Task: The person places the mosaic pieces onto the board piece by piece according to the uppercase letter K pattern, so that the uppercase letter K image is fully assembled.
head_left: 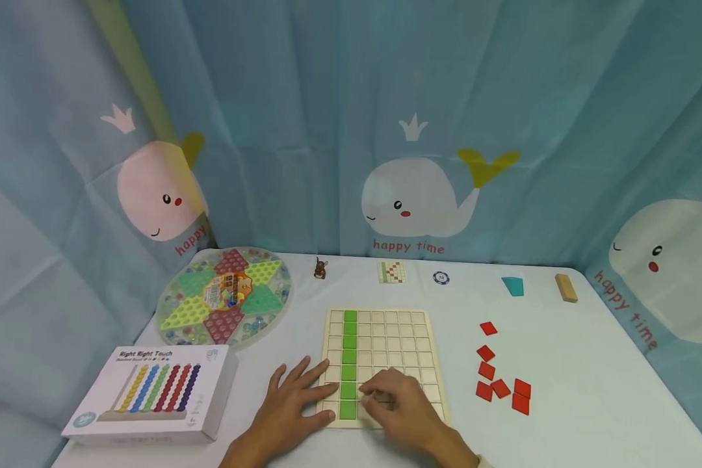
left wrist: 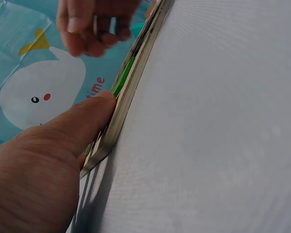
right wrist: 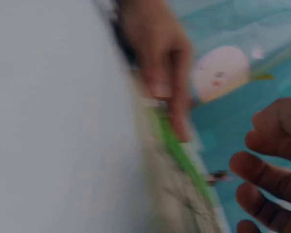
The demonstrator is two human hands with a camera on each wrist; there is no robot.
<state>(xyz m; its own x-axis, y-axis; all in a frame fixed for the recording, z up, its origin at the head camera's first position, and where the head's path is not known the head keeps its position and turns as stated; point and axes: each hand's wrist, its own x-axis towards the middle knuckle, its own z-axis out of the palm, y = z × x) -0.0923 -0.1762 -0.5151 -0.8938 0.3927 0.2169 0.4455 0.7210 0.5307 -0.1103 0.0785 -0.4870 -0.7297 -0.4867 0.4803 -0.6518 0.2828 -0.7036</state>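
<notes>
A wooden grid board (head_left: 393, 316) lies on the white table, with a column of green square tiles (head_left: 349, 356) in its second column from the left. My left hand (head_left: 289, 403) rests at the board's left edge, fingers spread, some reaching onto it. In the left wrist view, the left thumb (left wrist: 82, 119) touches the board's edge beside a green tile (left wrist: 123, 77). My right hand (head_left: 402, 406) hovers over the lower middle of the board, fingers loosely bent. The right wrist view, blurred, shows its fingers (right wrist: 262, 170) apart with nothing seen between them.
Several red square tiles (head_left: 486, 370) lie scattered right of the board. Behind it are a small brown mouse figure (head_left: 320, 268), a pattern card (head_left: 391, 272), a chip (head_left: 441, 277), a teal piece (head_left: 513, 286) and a wooden block (head_left: 566, 288). A round game board (head_left: 257, 300) and a box (head_left: 152, 390) stand left.
</notes>
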